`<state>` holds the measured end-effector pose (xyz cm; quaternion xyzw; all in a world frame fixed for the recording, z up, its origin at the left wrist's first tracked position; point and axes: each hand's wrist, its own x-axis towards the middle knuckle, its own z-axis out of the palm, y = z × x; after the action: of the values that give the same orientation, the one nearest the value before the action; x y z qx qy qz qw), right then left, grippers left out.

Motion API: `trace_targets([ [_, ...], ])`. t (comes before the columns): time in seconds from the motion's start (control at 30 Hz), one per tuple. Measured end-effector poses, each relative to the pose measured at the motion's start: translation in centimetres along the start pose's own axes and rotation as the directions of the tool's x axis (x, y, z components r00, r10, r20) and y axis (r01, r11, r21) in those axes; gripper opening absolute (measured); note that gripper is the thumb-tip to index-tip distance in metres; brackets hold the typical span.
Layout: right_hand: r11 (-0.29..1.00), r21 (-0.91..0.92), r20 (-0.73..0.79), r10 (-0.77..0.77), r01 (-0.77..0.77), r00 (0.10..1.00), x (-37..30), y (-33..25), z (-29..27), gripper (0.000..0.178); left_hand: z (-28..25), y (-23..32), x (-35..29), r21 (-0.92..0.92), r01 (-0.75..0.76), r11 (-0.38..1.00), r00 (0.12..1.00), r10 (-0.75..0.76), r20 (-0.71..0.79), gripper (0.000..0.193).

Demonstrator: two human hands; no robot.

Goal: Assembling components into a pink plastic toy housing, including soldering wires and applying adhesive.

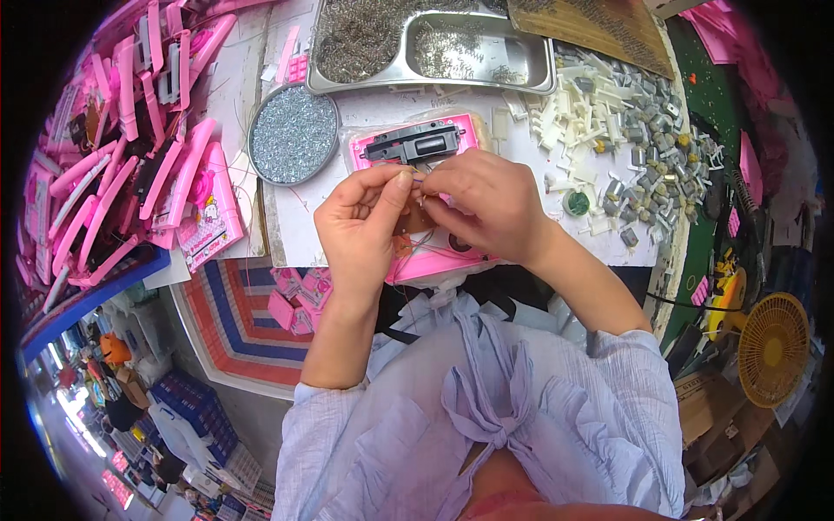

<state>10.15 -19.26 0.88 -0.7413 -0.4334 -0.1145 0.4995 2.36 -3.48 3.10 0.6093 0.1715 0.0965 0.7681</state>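
My left hand (360, 213) and my right hand (488, 201) meet over a pink plastic housing (426, 264) on the table. Their fingertips are pinched close together around something small and thin, mostly hidden by the fingers. Across the far part of the housing lies a long black plastic part (413, 141) with a rectangular window. Under my hands a brown piece (420, 219) of the insides shows only in part. The housing rests on clear plastic wrapping.
A round dish of small screws (294, 135) stands left of the housing. Beyond it is a metal tray (486, 80) with springs. White plastic parts (565, 122) and small grey motor-like cylinders (665, 165) lie right. Pink cases (208, 208) pile up left; a yellow fan (773, 350) is at right.
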Motion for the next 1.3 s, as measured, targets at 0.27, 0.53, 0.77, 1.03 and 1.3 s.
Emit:
trace_targets([
  [0.27, 0.949, 0.112, 0.034, 0.292, -0.294, 0.956, -0.5, 0.8, -1.7, 0.012, -4.2, 0.7, 0.3, 0.753, -0.204, 0.626, 0.948, 0.319, -0.009, 0.012],
  [0.53, 0.922, 0.199, 0.018, 0.336, -0.332, 0.942, -0.6, 1.3, -1.8, 0.012, 2.6, 1.9, -0.8, 0.583, -0.405, 0.704, 0.914, 0.307, 0.263, 0.027],
  [0.77, 0.977, 0.200, 0.007, 0.069, -0.069, 0.998, -0.8, 3.3, -2.8, 0.019, 1.5, 1.0, 2.8, 0.544, -0.383, 0.747, 0.886, 0.129, 0.446, 0.012],
  [1.03, 0.895, 0.101, -0.106, 0.443, -0.434, 0.890, -4.5, -1.6, -10.5, 0.034, 1.2, 1.3, 2.5, 0.469, -0.138, 0.872, 0.948, -0.021, 0.318, 0.008],
  [1.3, 0.609, 0.535, -0.665, 0.731, -0.586, 0.153, -19.7, -3.6, -27.5, 0.034, 1.3, 0.4, 2.0, 0.377, -0.085, 0.922, 0.965, -0.019, 0.262, 0.013],
])
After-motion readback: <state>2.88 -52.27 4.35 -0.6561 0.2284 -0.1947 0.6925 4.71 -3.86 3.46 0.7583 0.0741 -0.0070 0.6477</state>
